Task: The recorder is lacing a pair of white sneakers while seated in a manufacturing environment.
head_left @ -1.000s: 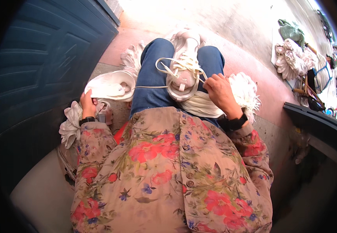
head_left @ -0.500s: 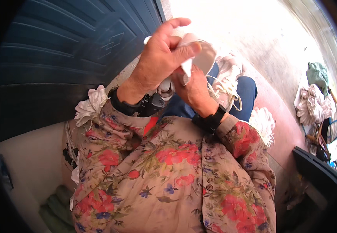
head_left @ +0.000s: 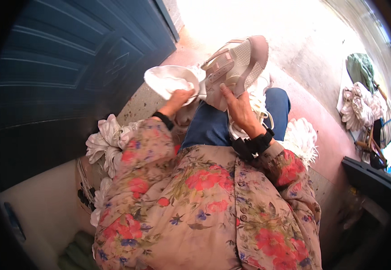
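Note:
My left hand [head_left: 177,100] grips the near edge of a white, cupped, soft-looking piece [head_left: 161,77]; its exact kind I cannot make out. Raised beside it, a beige shoe upper [head_left: 249,60] with a perforated lining and a strap is pinched by my right hand [head_left: 241,110], thumb on top. The two pieces come close together between my hands; whether they are joined I cannot tell. Below my right hand, a pale piece of footwear with loose cream laces [head_left: 259,102] lies against my jeans-covered legs [head_left: 206,128].
Bunches of white shoe pieces lie at my left [head_left: 107,139] and right [head_left: 302,137]. Another pale bunch [head_left: 362,105] is at far right, near a green cloth bundle [head_left: 360,67]. A dark blue panelled door [head_left: 69,67] stands at left. A dark ledge [head_left: 371,173] is at lower right.
My hands, close together before, have moved apart. The left has dropped lower, holding the white piece out to the left. The beige upper now shows spread open in my right hand.

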Demonstrator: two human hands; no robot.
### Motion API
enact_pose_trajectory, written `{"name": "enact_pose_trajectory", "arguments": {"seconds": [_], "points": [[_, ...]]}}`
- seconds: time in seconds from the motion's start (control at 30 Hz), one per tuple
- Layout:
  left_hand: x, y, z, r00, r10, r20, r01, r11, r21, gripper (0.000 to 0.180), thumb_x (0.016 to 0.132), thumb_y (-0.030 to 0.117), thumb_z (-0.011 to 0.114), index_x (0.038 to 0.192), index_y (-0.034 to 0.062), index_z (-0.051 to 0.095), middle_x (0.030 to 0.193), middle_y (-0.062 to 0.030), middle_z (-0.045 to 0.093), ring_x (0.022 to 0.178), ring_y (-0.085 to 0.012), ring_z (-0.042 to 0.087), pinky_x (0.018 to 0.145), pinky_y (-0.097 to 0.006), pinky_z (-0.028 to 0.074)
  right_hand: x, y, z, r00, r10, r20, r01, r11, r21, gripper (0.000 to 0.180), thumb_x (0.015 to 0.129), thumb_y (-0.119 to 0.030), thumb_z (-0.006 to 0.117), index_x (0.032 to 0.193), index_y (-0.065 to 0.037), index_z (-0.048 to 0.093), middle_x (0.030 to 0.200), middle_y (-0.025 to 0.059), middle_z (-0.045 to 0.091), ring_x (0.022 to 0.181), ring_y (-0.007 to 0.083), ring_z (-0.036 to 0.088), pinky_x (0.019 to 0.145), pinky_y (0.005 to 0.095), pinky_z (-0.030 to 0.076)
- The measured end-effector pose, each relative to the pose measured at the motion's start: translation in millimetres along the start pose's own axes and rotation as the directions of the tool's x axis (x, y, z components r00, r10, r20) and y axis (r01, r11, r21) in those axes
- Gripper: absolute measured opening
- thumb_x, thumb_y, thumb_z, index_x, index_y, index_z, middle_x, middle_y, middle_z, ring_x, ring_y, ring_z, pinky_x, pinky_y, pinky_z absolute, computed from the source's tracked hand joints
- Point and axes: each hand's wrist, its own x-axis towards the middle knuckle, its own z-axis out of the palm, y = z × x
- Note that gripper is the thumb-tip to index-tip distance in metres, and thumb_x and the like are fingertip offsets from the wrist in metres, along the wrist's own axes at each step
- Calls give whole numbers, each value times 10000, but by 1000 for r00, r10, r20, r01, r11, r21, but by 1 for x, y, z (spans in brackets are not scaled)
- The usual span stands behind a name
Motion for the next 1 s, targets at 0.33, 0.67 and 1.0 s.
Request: {"name": "enact_pose_trajectory", "arguments": {"seconds": [0.33,0.67,1.0], "points": [[-65,195,-62,961,253,109,-267,953,146,187,785,173,592,822,-8,563,574,-58,487,523,-103,426,503,-273,375,-54,42,-89,940,263,220,-335,575,746,399,833,-118,550,1191,8,426,1119,105,536,1007,199,536,881,341,430],[-74,206,55,787,404,466,-556,791,254,313,679,43,640,979,39,550,925,-142,555,891,-323,536,752,-364,431,-66,64,-114,924,290,-248,44,565,824,258,883,-155,467,1080,10,488,994,94,577,861,182,573,768,297,473],[-79,213,53,713,647,271,-701,657,277,223,695,57,615,910,35,558,824,-118,565,736,-315,552,632,-389,431,-105,107,-67,689,695,206,-319,35,947,558,860,-429,427,1196,14,384,1202,225,399,1127,357,387,930,465,356]]}}
